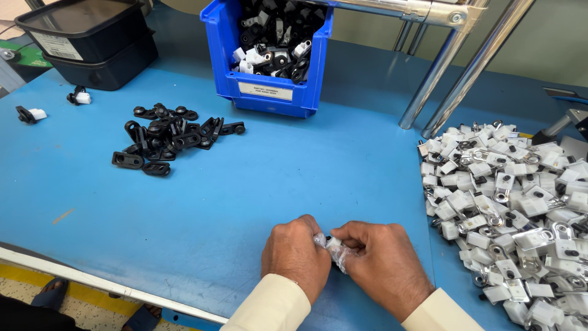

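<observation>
We pinch a small white plastic part (332,243) between our left hand (295,254) and right hand (381,265), both closed on it, fingertips meeting just above the blue table (294,178). White-and-metal parts (514,208) are heaped right, nearer our right hand; black links (168,138) lie far left.

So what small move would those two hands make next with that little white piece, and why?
Probably press it together: the left hand and right hand pinch a small white plastic part between fingertips, just above the blue table.
</observation>
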